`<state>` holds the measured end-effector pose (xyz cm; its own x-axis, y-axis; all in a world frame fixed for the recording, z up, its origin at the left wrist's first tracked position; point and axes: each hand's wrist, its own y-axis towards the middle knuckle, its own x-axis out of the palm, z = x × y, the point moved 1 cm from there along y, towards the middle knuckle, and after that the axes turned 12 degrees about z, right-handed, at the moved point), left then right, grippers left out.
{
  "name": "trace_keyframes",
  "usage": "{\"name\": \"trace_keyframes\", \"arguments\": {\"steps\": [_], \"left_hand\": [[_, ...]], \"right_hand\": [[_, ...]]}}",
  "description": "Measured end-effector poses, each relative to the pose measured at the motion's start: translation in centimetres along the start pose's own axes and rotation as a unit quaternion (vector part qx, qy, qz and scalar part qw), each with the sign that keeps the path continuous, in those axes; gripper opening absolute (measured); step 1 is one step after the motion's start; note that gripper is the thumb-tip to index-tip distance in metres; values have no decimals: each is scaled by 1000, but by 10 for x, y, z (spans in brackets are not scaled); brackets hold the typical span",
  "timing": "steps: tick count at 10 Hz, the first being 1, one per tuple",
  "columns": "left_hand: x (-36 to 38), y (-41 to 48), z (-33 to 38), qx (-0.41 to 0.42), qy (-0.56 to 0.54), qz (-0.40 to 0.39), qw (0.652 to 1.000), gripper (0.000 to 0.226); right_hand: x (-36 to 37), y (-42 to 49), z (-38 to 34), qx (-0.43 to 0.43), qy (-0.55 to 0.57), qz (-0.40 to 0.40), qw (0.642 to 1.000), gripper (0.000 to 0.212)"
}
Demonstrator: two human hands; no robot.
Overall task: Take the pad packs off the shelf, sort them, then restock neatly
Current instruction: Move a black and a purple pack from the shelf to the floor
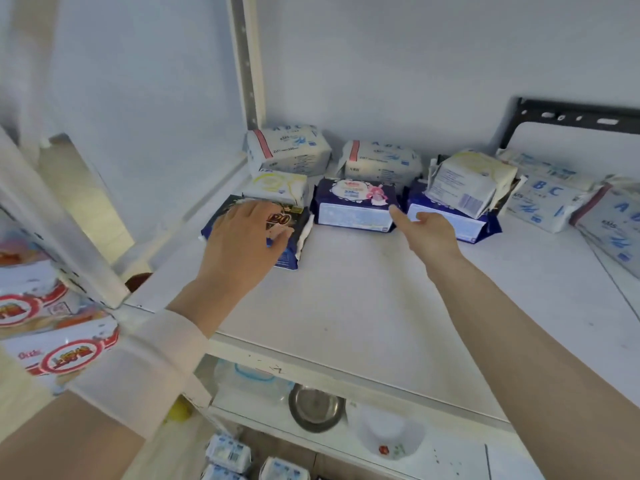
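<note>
Several pad packs lie at the back of the white shelf [363,299]. My left hand [242,233] rests on a dark blue pack [294,233] at the left, fingers spread over its top. A dark blue pack with a pink figure [353,202] sits in the middle. My right hand [426,230] reaches between it and another dark blue pack [464,223], fingers extended and relaxed, one fingertip at the middle pack's right edge. White ABC packs [287,150] [381,161] stand behind. A cream pack [467,181] lies tilted on the right blue pack. More ABC packs [543,199] lie at the right.
A white upright post [247,60] stands at the shelf's back left. A black bracket [568,116] hangs on the wall at the right. Red and white packs [52,327] fill the left shelving. Below are a metal bowl [317,407], a white bowl [391,434] and small blue-white packs [228,452].
</note>
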<state>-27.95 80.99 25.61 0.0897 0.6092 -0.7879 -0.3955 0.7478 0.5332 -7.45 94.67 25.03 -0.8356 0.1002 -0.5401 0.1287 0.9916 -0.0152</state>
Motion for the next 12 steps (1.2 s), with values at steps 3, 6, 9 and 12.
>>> {"name": "trace_keyframes", "arguments": {"steps": [3, 6, 9, 12], "left_hand": [[11, 19, -74, -218, -67, -38, 973, 77], [27, 39, -97, -345, -214, -154, 901, 84], [29, 51, -89, -344, -203, -267, 877, 47], [27, 41, -87, -322, -305, -293, 847, 35]], "right_hand": [[67, 40, -20, 169, 79, 22, 982, 75], [104, 116, 22, 201, 117, 4, 973, 81], [67, 37, -24, 240, 83, 1, 967, 71], [69, 44, -16, 229, 94, 17, 969, 82]]}}
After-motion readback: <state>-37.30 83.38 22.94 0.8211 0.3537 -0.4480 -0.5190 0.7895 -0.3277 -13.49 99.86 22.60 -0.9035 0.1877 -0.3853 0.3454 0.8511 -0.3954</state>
